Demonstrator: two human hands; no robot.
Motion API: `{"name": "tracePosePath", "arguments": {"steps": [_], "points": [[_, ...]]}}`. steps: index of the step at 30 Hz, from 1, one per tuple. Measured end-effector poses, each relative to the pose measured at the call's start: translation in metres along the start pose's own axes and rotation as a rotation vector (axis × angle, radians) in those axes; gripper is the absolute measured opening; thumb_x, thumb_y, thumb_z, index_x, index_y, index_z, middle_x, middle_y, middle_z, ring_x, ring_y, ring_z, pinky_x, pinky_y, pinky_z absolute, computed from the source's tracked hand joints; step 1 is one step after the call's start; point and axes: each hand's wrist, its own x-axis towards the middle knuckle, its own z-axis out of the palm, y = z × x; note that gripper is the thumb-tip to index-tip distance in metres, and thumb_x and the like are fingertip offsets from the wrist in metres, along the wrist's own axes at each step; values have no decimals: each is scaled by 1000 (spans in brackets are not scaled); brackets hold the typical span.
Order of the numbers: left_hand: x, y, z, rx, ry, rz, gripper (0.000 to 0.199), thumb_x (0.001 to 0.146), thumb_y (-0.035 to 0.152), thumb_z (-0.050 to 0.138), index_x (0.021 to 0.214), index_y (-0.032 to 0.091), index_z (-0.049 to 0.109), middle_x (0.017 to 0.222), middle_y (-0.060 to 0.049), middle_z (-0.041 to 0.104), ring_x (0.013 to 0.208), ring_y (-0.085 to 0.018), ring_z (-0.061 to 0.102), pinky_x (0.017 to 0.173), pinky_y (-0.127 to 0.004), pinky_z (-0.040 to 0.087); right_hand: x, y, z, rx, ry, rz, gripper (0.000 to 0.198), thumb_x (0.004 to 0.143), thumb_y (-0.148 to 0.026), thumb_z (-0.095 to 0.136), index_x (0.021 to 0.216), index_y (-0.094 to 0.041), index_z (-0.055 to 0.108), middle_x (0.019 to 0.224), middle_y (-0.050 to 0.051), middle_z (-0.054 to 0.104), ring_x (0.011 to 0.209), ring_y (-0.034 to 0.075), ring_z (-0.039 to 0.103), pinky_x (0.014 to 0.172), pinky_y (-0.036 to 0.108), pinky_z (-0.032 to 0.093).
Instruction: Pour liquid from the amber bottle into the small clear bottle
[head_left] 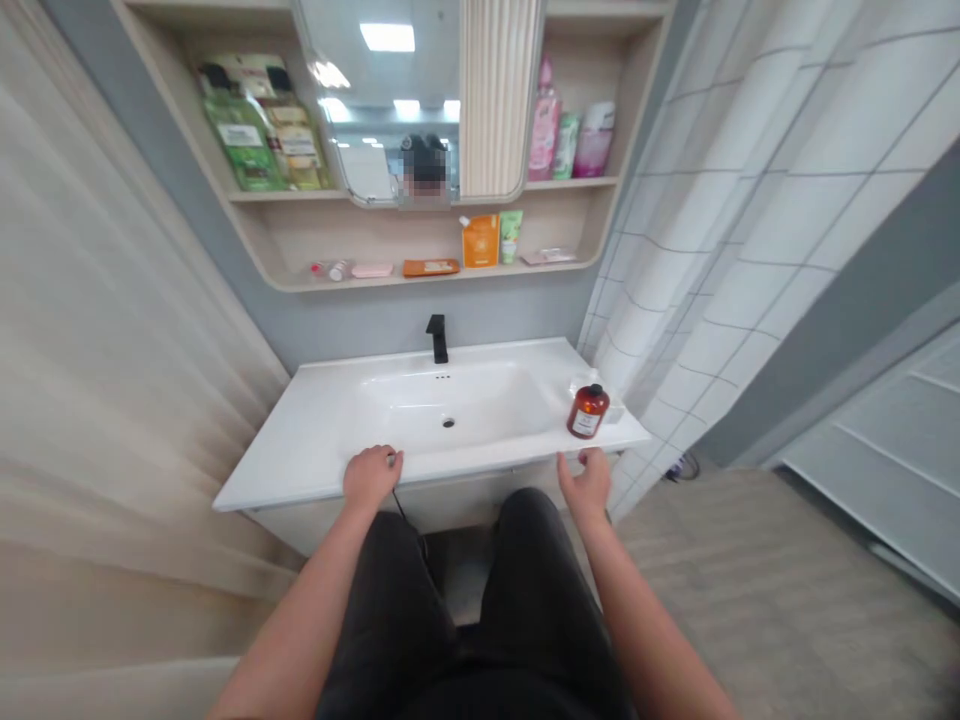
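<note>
My left hand (371,477) rests at the front edge of the white washbasin counter (289,450), fingers closed. A small object shows at its fingertips, too small to name, and a thin dark cord (403,508) hangs below the hand toward my lap. My right hand (588,484) is at the front edge on the right, thumb and curled fingers apart, with nothing visible between them. Just beyond it stands an upright amber bottle (588,412) with a black cap and white label, apart from the hand. A clear item (613,410) behind it is partly hidden.
A black faucet (438,340) stands behind the basin (487,405). Above hangs a mirror cabinet (390,110) with green and yellow bottles (259,140), pink bottles (546,130) and an orange pouch (481,242). Curtains hang left (112,330) and right (705,250).
</note>
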Motion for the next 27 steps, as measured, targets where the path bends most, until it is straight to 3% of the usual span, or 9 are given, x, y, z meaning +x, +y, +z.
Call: {"name": "tracePosePath", "arguments": {"steps": [2, 8, 12, 16, 18, 21, 23, 25, 27], "points": [[0, -1, 1, -14, 13, 5, 49, 109, 51, 45, 110, 25, 86, 109, -12, 84, 104, -32, 77, 93, -40, 56, 10, -3, -1, -5, 31, 50, 43, 92, -67, 66, 97, -27, 50, 99, 9, 61, 97, 32, 59, 95, 49, 53], [-1, 0, 2, -56, 18, -6, 47, 107, 49, 47, 111, 24, 87, 110, -15, 83, 104, -33, 77, 95, -42, 55, 67, -11, 15, -23, 272, 276, 76, 75, -69, 85, 123, -18, 55, 124, 23, 63, 121, 43, 56, 114, 64, 45], [-3, -1, 1, -64, 11, 4, 47, 107, 48, 46, 111, 23, 86, 110, -15, 83, 105, -34, 77, 96, -43, 55, 86, -18, 25, 6, 245, 366, 78, 72, -55, 87, 133, -15, 57, 130, 24, 66, 123, 43, 59, 113, 63, 47], [-3, -2, -2, -110, -8, -17, 43, 107, 46, 49, 110, 23, 86, 112, -15, 83, 110, -33, 77, 103, -45, 55, 67, -35, 19, 78, 199, 323, 77, 74, -49, 81, 138, -13, 58, 129, 21, 66, 119, 39, 63, 110, 56, 52], [-2, 7, -8, -223, 9, -27, 36, 104, 41, 54, 111, 23, 85, 117, -14, 82, 117, -33, 75, 109, -47, 55, 43, -55, 16, 160, 94, 205, 81, 74, -48, 80, 143, -14, 56, 132, 20, 64, 121, 38, 63, 110, 54, 54], [-5, 44, -28, -613, 79, 62, 33, 101, 32, 59, 124, 24, 81, 134, -12, 79, 129, -29, 72, 115, -48, 56, 4, -98, 13, 318, -254, -26, 73, 71, -43, 83, 137, -19, 60, 125, 14, 66, 119, 36, 66, 110, 53, 56], [-13, 78, -49, -929, 75, 228, 38, 104, 35, 59, 137, 25, 76, 140, -12, 77, 129, -28, 74, 112, -49, 60, -16, -128, 10, 429, -457, -132, 66, 70, -37, 84, 130, -21, 62, 120, 11, 68, 114, 34, 69, 106, 51, 59], [-23, 108, -73, -1100, 3, 459, 45, 102, 40, 68, 145, 28, 73, 153, -12, 72, 143, -29, 67, 122, -52, 55, -27, -153, 5, 525, -584, -150, 65, 71, -32, 83, 131, -22, 60, 119, 9, 71, 107, 31, 72, 99, 48, 61], [-34, 125, -94, -1179, -63, 559, 38, 102, 40, 71, 136, 28, 80, 153, -11, 73, 146, -30, 67, 128, -53, 51, -29, -169, -2, 583, -678, -137, 68, 72, -28, 82, 135, -23, 58, 118, 8, 75, 100, 30, 75, 92, 45, 61]]}}
